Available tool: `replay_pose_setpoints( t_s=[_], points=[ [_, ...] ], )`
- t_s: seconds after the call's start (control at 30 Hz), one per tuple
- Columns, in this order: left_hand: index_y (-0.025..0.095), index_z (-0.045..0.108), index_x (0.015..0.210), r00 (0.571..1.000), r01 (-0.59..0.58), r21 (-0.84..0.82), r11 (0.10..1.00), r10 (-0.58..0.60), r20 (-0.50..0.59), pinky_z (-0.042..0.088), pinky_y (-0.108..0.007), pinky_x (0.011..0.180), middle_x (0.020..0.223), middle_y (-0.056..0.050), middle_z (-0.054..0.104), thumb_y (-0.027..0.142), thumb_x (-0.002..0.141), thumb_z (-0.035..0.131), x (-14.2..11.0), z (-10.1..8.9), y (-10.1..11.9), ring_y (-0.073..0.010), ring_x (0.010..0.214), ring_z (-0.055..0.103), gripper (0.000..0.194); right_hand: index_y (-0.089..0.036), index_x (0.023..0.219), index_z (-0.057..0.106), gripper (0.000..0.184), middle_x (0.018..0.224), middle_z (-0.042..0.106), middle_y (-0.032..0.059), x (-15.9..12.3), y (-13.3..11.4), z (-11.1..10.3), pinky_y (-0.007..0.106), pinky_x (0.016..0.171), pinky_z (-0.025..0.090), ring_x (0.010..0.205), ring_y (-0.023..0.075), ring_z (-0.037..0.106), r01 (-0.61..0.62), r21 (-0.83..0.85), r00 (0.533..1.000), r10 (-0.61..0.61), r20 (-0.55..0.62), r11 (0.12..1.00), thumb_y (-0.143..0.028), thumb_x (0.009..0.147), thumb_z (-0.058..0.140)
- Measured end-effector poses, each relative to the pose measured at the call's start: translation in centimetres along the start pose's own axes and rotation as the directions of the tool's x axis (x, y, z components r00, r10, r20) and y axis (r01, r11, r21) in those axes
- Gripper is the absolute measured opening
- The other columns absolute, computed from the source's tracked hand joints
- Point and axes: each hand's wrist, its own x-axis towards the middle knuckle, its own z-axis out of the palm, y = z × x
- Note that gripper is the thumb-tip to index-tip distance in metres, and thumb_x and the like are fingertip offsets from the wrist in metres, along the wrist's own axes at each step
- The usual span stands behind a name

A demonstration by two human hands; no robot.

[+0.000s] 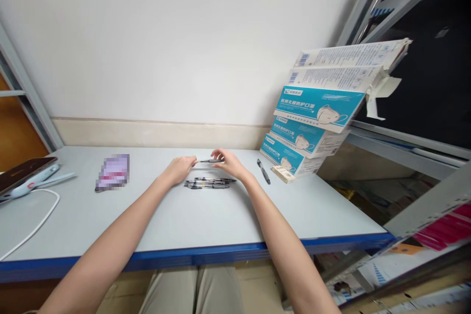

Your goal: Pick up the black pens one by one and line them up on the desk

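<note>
Head view: left hand (179, 170) and right hand (228, 163) grip opposite ends of one pen (209, 161) in nearly closed fingers (220, 152).

A smooth white wall (176, 49) – softly lit – rises behind the far edge of the pale grey, blue-edged table (206, 221), above a cream skirting strip (154, 132). Grey metal shelving (423, 212) stands past the table's right edge; beige floor (253, 279) shows below the front edge.

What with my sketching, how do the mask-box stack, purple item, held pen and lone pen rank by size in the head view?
Mask-box stack
Purple item
Held pen, lone pen: alike; held one partly hidden
</note>
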Motion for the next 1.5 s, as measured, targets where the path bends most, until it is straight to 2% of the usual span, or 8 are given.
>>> replay_pose_setpoints(
  t_s=[0.27,0.4,0.53,0.77,0.9,1.07,1.23,1.5],
  points=[
    [0.022,0.051,0.079,1.0,-0.004,0.009,1.0,0.005,-0.008,0.032,-0.026,0.06,0.073,-0.003,0.063,0.029,0.089,0.025,0.1,0.0,-0.2,-0.0178,0.066,0.056,0.028,-0.021,0.099,0.06,0.026,0.092,0.064,0.0028,-0.2,-0.5,-0.1,0.025,0.074,0.041,0.076,0.0131,0.057,-0.016,-0.025,1.0,0.016,0.021,1.0,-0.03,0.075,0.061],
    [0.022,0.052,0.079,1.0,-0.007,-0.002,1.0,0.007,-0.017,0.033,-0.026,0.061,0.072,-0.003,0.063,0.03,0.089,0.025,0.1,0.1,-0.2,-0.0179,0.066,0.056,0.03,-0.018,0.086,0.064,0.021,0.075,0.065,0.0018,-0.2,-0.6,-0.1,0.025,0.07,0.041,0.063,0.0115,0.056,-0.052,-0.026,0.995,0.054,0.083,0.998,-0.03,0.085,0.046],
    [0.022,0.053,0.083,1.0,-0.004,-0.04,0.999,0.003,-0.022,0.034,-0.026,0.061,0.075,-0.003,0.063,0.033,0.09,0.024,0.1,0.1,0.0,-0.0179,0.068,0.057,0.032,-0.021,0.098,0.062,0.023,0.092,0.065,0.0032,-0.1,-0.6,0.1,0.024,0.072,0.041,0.072,0.0124,0.058,-0.015,-0.038,0.999,0.017,0.031,0.999,-0.028,0.077,0.058],
    [0.023,0.05,0.113,0.983,-0.001,-0.248,0.969,-0.045,-0.178,0.04,-0.026,0.073,0.102,-0.004,0.061,0.044,0.087,0.034,0.4,-0.1,-0.1,-0.0174,0.088,0.056,0.037,-0.018,0.088,0.066,0.017,0.077,0.066,0.0014,0.0,-0.4,0.0,0.022,0.066,0.04,0.06,0.0102,0.056,-0.041,-0.042,0.999,0.042,0.016,0.998,-0.024,0.081,0.051],
    [0.021,0.061,0.096,0.997,0.05,-0.338,0.94,-0.065,-0.033,0.039,-0.025,0.067,0.079,-0.001,0.066,0.039,0.087,0.033,0.6,0.0,-0.5,-0.0165,0.074,0.058,0.034,-0.018,0.087,0.067,0.018,0.075,0.066,0.0011,-0.2,-0.6,-0.2,0.022,0.065,0.04,0.057,0.0098,0.054,-0.046,-0.049,0.999,0.047,0.015,0.998,-0.024,0.081,0.051],
    [0.021,0.062,0.093,0.981,0.007,-0.36,0.933,-0.077,-0.181,0.04,-0.026,0.07,0.09,-0.003,0.067,0.044,0.08,0.044,0.6,0.2,-0.8,-0.0164,0.076,0.058,0.032,-0.017,0.083,0.066,0.022,0.071,0.065,0.0,-0.1,-0.6,-0.4,0.021,0.063,0.039,0.052,0.0087,0.051,-0.062,-0.014,0.997,0.063,0.048,0.998,-0.024,0.083,0.046],
    [0.013,0.062,0.092,0.997,0.079,-0.608,0.79,-0.045,0.07,0.04,-0.024,0.054,0.066,-0.003,0.065,0.047,0.084,0.035,1.1,0.5,-1.4,-0.011,0.046,0.048,0.044,-0.017,0.084,0.066,0.02,0.072,0.065,0.0005,-0.1,-0.8,-0.7,0.02,0.062,0.035,0.055,0.0091,0.05,-0.05,-0.035,0.999,0.05,0.006,0.998,-0.025,0.082,0.048],
    [0.019,0.062,0.092,0.974,-0.106,0.0,0.994,0.104,-0.202,0.036,-0.022,0.061,0.088,-0.006,0.066,0.033,0.088,0.039,0.4,0.3,-0.6,-0.0156,0.076,0.059,0.027,-0.014,0.064,0.062,0.032,0.053,0.05,-0.0018,-0.4,-0.8,-1.5,0.021,0.058,0.029,0.053,0.0099,0.041,-0.124,-0.111,0.987,0.134,0.09,0.986,-0.029,0.084,0.041]
  ],
)
